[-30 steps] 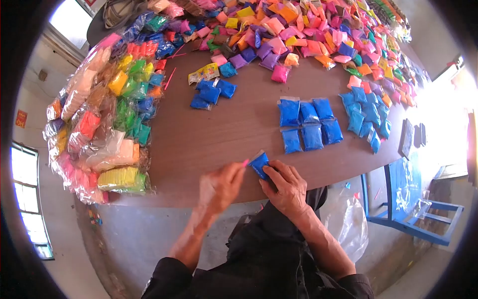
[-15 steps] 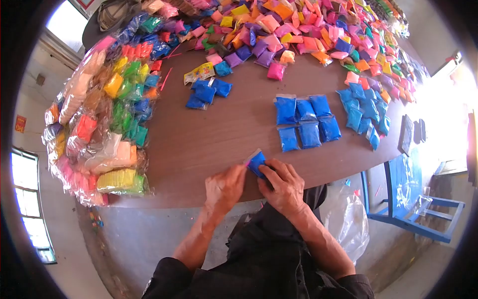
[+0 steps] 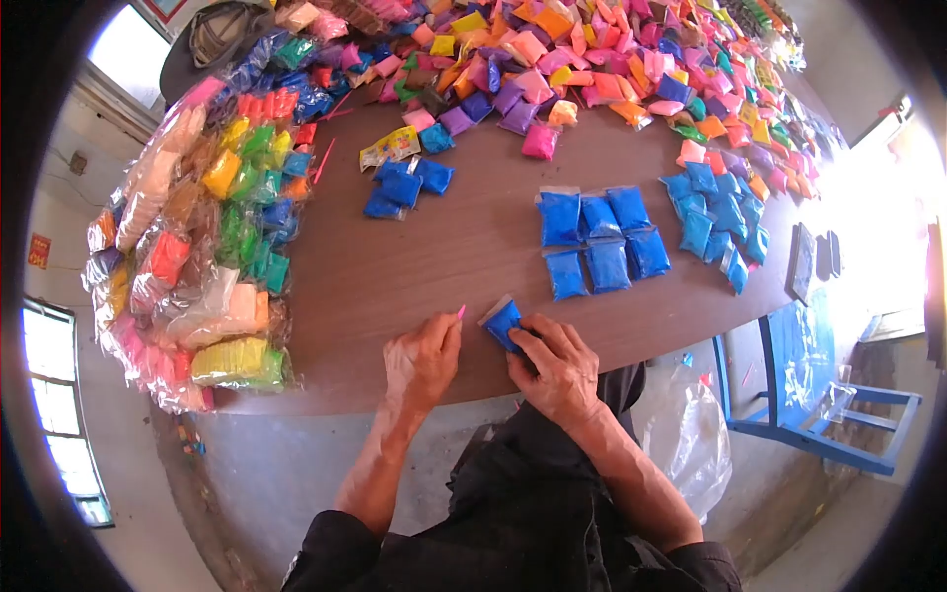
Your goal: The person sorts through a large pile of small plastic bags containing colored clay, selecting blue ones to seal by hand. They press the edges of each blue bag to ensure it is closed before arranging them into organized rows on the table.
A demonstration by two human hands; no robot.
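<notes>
My left hand [image 3: 422, 360] is closed on a small pink piece [image 3: 461, 312] that sticks up from between thumb and finger, above the brown table [image 3: 385, 286]. To its right, my right hand [image 3: 560, 367] pinches a blue packet [image 3: 501, 321] by its right side, near the table's front edge. The packet's clear upper end points up and left, and the two hands are apart. Beyond the right hand, six blue packets [image 3: 606, 264] lie in two rows. A few more blue packets [image 3: 400, 187] lie farther back on the left, beside a yellow printed packet [image 3: 390, 148].
Wrapped coloured packs [image 3: 237, 360] line the table's left side. Loose packets [image 3: 533, 49] are heaped along the back. Lighter blue packets [image 3: 728, 212] and a dark flat object [image 3: 801, 263] lie at the right. A blue chair [image 3: 789, 365] and a clear plastic bag [image 3: 691, 444] are below.
My left hand has moved left, away from the blue packet, with the pink piece in its fingers. My right hand still holds the packet. The view has shifted slightly.
</notes>
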